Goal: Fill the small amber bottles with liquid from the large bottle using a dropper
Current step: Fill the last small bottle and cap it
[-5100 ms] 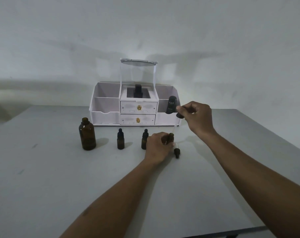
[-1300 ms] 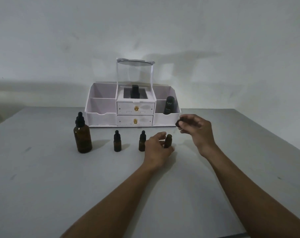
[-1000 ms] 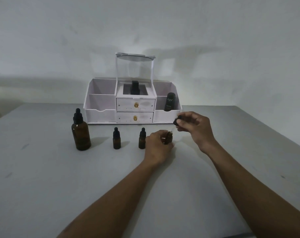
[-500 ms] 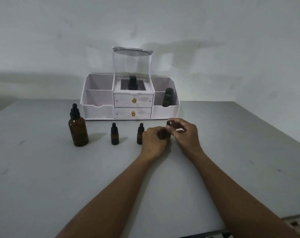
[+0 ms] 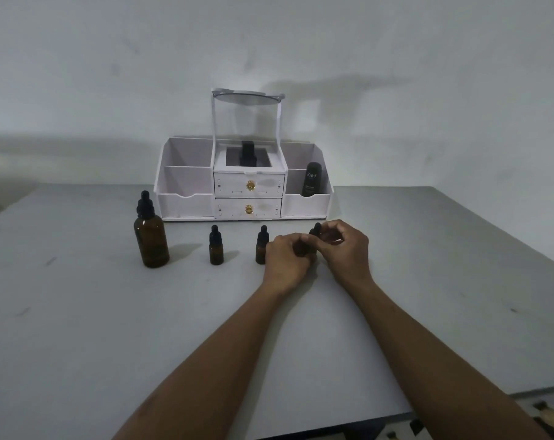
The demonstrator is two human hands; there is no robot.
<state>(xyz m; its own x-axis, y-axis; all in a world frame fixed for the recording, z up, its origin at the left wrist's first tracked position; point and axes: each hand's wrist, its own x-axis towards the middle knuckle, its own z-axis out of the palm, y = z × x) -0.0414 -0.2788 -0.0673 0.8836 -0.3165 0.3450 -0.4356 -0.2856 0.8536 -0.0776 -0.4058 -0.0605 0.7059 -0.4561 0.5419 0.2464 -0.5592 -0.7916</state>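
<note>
— Surface and room?
— Grey surface (image 5: 78, 328), lightly scuffed. Plain pale wall (image 5: 110, 58), dim light. White organiser (image 5: 186, 201) at the rear.
— Task items?
— Large amber bottle (image 5: 151, 239) stands left, capped. First small bottle (image 5: 216, 249) and second small bottle (image 5: 260, 249) stand to its right, capped.
— Grips?
— Left hand (image 5: 286, 260) grip clamped round the third small bottle (image 5: 304, 248), mostly hidden. Right hand (image 5: 348, 249) pinches its dropper cap (image 5: 316, 230).

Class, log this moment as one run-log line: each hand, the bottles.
left hand: grips rightmost small bottle | right hand: pinches dropper cap at its mouth | large bottle: capped, upright
</note>
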